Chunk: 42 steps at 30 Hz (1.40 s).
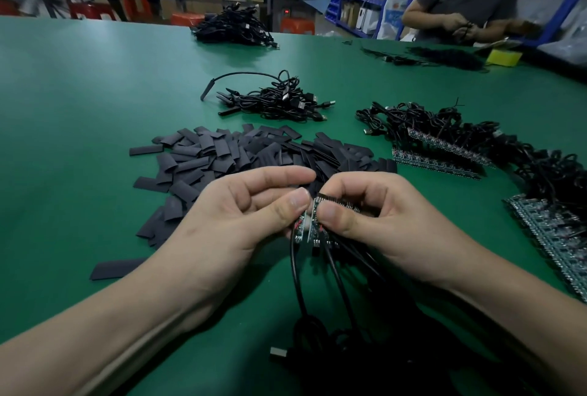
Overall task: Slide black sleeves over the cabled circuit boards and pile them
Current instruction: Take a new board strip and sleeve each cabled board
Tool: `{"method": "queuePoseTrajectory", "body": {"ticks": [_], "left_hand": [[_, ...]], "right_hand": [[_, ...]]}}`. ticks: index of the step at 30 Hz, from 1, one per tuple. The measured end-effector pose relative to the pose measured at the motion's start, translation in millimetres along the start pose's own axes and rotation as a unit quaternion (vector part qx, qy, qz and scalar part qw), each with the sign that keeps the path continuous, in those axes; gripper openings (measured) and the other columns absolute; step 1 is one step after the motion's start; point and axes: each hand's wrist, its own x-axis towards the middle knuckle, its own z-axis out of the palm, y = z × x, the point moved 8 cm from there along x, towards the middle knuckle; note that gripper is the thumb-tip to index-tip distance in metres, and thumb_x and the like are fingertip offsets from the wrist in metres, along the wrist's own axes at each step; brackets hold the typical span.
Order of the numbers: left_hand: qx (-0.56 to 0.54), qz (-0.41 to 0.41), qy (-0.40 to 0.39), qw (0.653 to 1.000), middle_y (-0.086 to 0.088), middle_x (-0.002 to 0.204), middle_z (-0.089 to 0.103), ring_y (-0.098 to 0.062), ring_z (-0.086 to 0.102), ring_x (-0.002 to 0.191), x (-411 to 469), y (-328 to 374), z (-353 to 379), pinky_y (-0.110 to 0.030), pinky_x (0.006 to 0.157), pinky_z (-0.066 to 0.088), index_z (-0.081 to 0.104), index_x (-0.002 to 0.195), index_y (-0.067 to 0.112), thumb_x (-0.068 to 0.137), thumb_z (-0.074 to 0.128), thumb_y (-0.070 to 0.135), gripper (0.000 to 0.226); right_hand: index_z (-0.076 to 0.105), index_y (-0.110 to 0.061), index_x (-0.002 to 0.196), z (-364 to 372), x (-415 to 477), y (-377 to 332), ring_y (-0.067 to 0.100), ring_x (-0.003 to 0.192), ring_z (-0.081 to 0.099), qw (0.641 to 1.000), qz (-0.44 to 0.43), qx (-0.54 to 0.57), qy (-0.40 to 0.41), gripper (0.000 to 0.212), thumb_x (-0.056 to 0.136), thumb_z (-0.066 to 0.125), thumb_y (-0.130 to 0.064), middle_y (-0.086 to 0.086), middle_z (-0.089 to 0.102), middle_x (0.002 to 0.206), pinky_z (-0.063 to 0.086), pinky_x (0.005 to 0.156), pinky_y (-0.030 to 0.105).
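At six o'clock from the hands, a silver-tipped USB plug [279, 353] lies on the green table mat [79, 93], at the end of the thin black cables [337, 271] that hang down from the grip. At the centre, a bunch of small green circuit boards [309, 226] is held between both hands: it is pinched by the curled thumb and forefinger of the left hand [241, 214] on one side and clamped by the thumb and bent fingers of the right hand [378, 214] on the other. No sleeve is plainly seen in either hand. The step in hand is judged to be the parting of one board from the bunch, ahead of sleeving.

A single flat black sleeve [116, 268] is found at eight o'clock, and a loose heap of flat black sleeves [241, 154] at twelve, just beyond the fingertips. For the next move, one board must be freed, a sleeve taken and opened out, and its mouth lined up with the board's free end.

Rows of bare cabled boards [444, 149] are laid at two o'clock. Farther off at twelve, a small tangle of black cables [279, 100], seemingly sleeved, is judged to be the finished pile
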Motion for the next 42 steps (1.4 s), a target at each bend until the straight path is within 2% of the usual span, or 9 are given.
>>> {"method": "queuePoseTrajectory", "body": {"ticks": [6,9,12,19,23,27,31,35,42], "left_hand": [[0.037,0.056,0.05,0.997,-0.003,0.083,0.074,-0.008,0.068,0.073,4,12,-16,-0.019,0.075,0.057,0.08,0.102,0.026,0.065,0.089,0.024,0.038],[0.095,0.099,0.068,0.988,0.003,0.079,0.072,-0.004,0.063,0.068,4,18,-20,-0.014,0.062,0.053,0.08,0.098,0.028,0.065,0.088,0.027,0.034],[0.148,0.14,0.064,0.977,0.005,0.074,0.072,-0.003,0.061,0.061,3,26,-15,-0.014,0.054,0.048,0.078,0.089,0.029,0.072,0.082,0.025,0.018],[0.249,0.168,0.119,0.946,-0.003,0.076,0.068,-0.003,0.057,0.068,2,33,-29,-0.016,0.063,0.045,0.074,0.093,0.028,0.083,0.073,0.048,0.022],[0.454,0.214,0.188,0.844,0.011,0.066,0.061,-0.002,0.053,0.061,-1,42,-37,-0.018,0.059,0.04,0.067,0.072,0.027,0.096,0.064,0.042,0.028],[0.596,0.213,0.136,0.762,0.012,0.09,0.066,-0.015,0.061,0.093,0,36,-23,-0.04,0.083,0.05,0.073,0.092,0.028,0.099,0.057,0.038,0.02],[0.675,0.21,0.123,0.697,0.01,0.1,0.062,-0.02,0.056,0.099,-2,34,-17,-0.041,0.083,0.047,0.071,0.111,0.031,0.091,0.063,0.042,0.024],[0.682,0.17,0.129,0.699,0.011,0.102,0.061,-0.018,0.054,0.102,3,29,-25,-0.039,0.087,0.047,0.073,0.117,0.032,0.089,0.067,0.045,0.031],[0.659,0.191,0.134,0.715,0.017,0.092,0.06,-0.014,0.051,0.092,3,32,-27,-0.039,0.081,0.046,0.08,0.098,0.036,0.086,0.073,0.04,0.014]], "right_hand": [[0.071,-0.023,0.076,-19,-3,-7,-0.002,0.069,0.061,0.982,0.014,-0.184,0.024,0.017,0.088,0.068,-0.034,-0.013,0.068,0.072,0.044,0.069,0.014],[0.077,-0.029,0.094,-23,-6,-22,0.006,0.095,0.065,0.922,-0.05,-0.372,0.09,0.029,0.088,0.061,-0.053,-0.017,0.07,0.091,0.047,0.084,0.027],[0.077,-0.026,0.1,-3,-6,-31,0.011,0.104,0.061,0.915,-0.097,-0.384,0.079,0.037,0.089,0.058,-0.056,-0.015,0.068,0.1,0.047,0.092,0.033],[0.073,-0.023,0.082,10,-7,-27,0.009,0.081,0.073,0.995,-0.041,-0.069,0.053,0.011,0.09,0.068,-0.028,-0.006,0.078,0.085,0.056,0.077,0.025],[0.074,-0.022,0.084,-8,-8,-46,0.015,0.062,0.069,0.976,-0.069,0.194,0.068,0.018,0.087,0.059,-0.032,-0.001,0.074,0.069,0.058,0.063,0.027],[0.067,-0.023,0.09,-44,-6,-59,0.003,0.049,0.051,0.954,-0.091,0.266,0.103,0.02,0.094,0.052,-0.035,-0.013,0.052,0.053,0.047,0.051,0.018],[0.069,-0.022,0.087,-69,-7,-54,0.009,0.044,0.036,0.987,-0.052,0.078,0.131,0.019,0.093,0.058,-0.035,-0.01,0.041,0.05,0.035,0.045,0.02],[0.074,-0.029,0.087,-52,-5,-31,0.001,0.051,0.043,0.96,0.022,-0.266,0.088,0.024,0.096,0.06,-0.046,-0.01,0.056,0.056,0.033,0.051,0.016],[0.069,-0.032,0.083,-23,-2,-2,0.022,0.062,0.053,0.948,0.066,-0.303,0.078,0.022,0.091,0.056,-0.047,0.003,0.063,0.069,0.043,0.061,0.04]]}}
